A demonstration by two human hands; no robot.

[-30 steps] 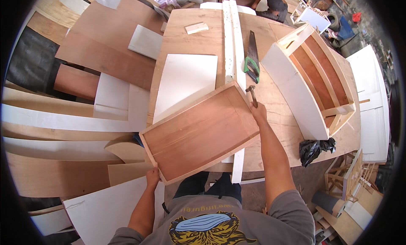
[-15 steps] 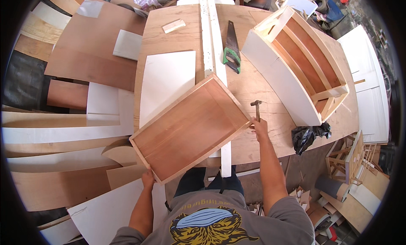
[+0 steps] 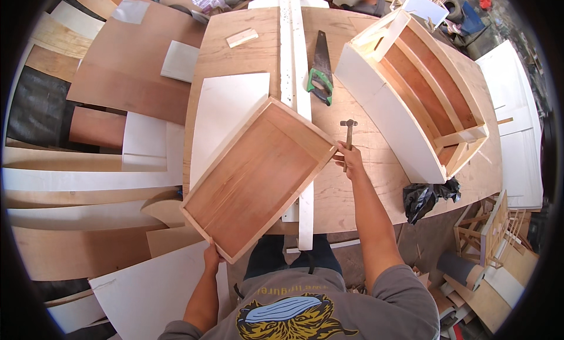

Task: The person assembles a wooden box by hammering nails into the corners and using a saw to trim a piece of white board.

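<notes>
Framed panel (image 3: 258,178): Reddish-brown board, pale battens bordering all four sides, its inner face bare. The border looks complete; whether every corner is fastened, I cannot tell from here. Fixed to nothing in view, it slants over the near edge of a wooden table (image 3: 329,199).

Left hand (image 3: 212,253): Closed on the panel's short near side, just beside the nearest corner; the board spreads away and to the right of it.

Right hand (image 3: 351,160): Wrapped around a hammer (image 3: 349,137), fingertips at the panel's right corner. The board lies left of this hand and reaches back toward the body; the two hands mark the ends of one long side.

Hammer: Head pointing away from the body, apart from the panel; no blow appears under way.

White strips (image 3: 299,52): Two, side by side, passing below the panel.

White sheet (image 3: 232,108): Flat on the table, partly covered by the panel.

Box frame (image 3: 388,111): White side and wooden rails in place, brown panels inside, open face uncovered; unfinished, by my reading.

Handsaw (image 3: 322,61): Green-handled, lying between strips and box, untouched.

Far end: Another person (image 3: 364,6), cropped by distance and rim.
</notes>
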